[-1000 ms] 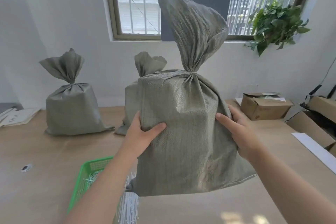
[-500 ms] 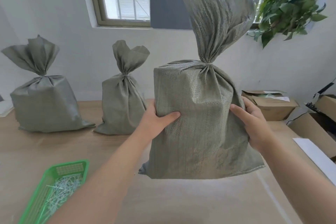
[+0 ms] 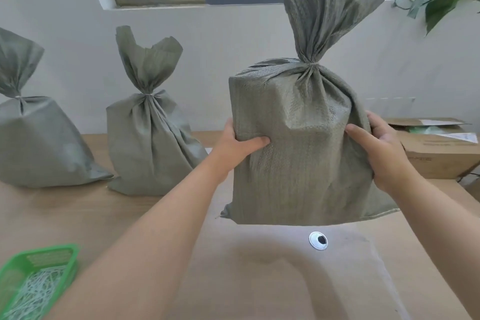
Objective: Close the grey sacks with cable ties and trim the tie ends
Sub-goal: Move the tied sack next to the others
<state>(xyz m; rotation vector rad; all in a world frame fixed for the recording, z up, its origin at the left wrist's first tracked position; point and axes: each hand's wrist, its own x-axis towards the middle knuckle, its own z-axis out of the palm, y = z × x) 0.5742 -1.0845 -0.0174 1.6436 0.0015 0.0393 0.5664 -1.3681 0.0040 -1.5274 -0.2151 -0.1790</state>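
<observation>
Above the middle of the desk [image 3: 259, 280], lifted off its surface, hangs a grey sack [image 3: 298, 143] carried between both hands. The left hand [image 3: 233, 143] clasps its left edge with the thumb dug into the front cloth and the fingers hidden behind, and the right hand [image 3: 381, 153] grasps the right edge in the same way. Its neck is gathered tight under a pale cable tie [image 3: 310, 62]; no long tail shows there, though the spot is too small to be sure it is trimmed. Two other sacks [image 3: 150, 143] stand tied at the back of the desk near the wall, so the step in hand looks like parking this one as finished. To do that well, keep it upright and level, lower it until the whole bottom seam meets the wood, then let go with both hands together — a one-sided release would likely tip it. A place beside the nearer standing sack seems best, short of the cardboard box [image 3: 441, 153] on the right. The green basket [image 3: 39, 257] of loose ties [image 3: 33, 291] sits well apart at the near left, and a round cable port [image 3: 318, 240] lies just below the sack.
</observation>
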